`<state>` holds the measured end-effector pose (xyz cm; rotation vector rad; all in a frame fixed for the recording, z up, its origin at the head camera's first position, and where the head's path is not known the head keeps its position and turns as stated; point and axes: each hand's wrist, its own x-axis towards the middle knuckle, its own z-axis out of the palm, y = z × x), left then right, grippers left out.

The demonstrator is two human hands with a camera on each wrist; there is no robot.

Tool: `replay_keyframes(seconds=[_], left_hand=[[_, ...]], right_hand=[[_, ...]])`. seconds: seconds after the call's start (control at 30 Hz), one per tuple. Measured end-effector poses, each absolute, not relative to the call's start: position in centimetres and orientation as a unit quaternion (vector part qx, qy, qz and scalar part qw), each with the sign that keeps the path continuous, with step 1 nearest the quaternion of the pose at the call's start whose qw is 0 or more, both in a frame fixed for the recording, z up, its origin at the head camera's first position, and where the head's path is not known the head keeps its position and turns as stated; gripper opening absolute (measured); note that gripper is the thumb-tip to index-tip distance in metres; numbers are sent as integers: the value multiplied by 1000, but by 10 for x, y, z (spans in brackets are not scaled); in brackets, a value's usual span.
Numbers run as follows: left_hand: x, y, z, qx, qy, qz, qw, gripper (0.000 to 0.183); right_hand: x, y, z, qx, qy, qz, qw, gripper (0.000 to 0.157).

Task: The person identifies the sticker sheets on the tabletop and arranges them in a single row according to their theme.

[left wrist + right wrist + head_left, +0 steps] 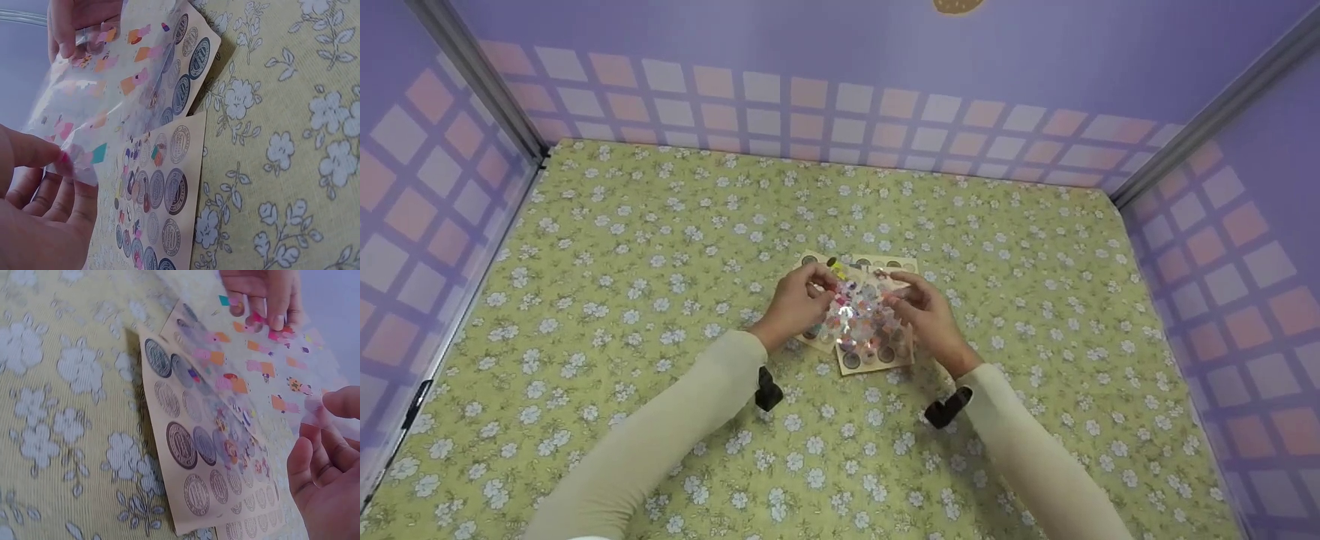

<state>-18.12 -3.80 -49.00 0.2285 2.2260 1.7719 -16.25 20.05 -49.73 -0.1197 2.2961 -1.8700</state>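
A clear sticker sheet (859, 311) printed with small pink and orange cartoon figures is stretched between both hands, shining with glare. My left hand (802, 300) pinches its left edge between thumb and fingers, near a teal figure in the left wrist view. On the opposite edge, my right hand (926, 311) pinches a corner, plain in the right wrist view (326, 472). Beneath the clear sheet lie beige sheets (183, 495) with rows of round grey stamp-like prints. One of them, a beige sheet (188, 185) in the left wrist view, also bears small colourful figures.
A tablecloth (660, 225) with white flowers covers the table. Purple panels with pink and white squares stand as a back wall (855, 97) and side walls. Black wrist bands (769, 390) sit over the pale sleeves.
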Motion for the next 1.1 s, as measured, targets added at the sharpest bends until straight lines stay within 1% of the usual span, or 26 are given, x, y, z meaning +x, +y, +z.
replay_keyframes(seconds=[0.3,0.43,0.57,0.73,0.87,1.1], left_hand=[[-180,-32,-489,48,748,650,121,15],[-179,-30,-488,36,733,670,116,14],[-179,-27,-486,25,709,696,113,11],[-180,-24,-486,23,705,699,116,9],[-180,-24,-487,34,719,685,112,15],[-179,-27,-487,26,722,672,165,35]], right_hand=[[-162,197,-498,10,721,-689,80,36],[-162,196,-498,17,696,-714,80,39],[-162,195,-499,19,679,-729,79,48],[-162,196,-499,14,680,-730,66,53],[-162,197,-498,3,676,-735,56,53],[-164,200,-496,16,681,-731,44,54]])
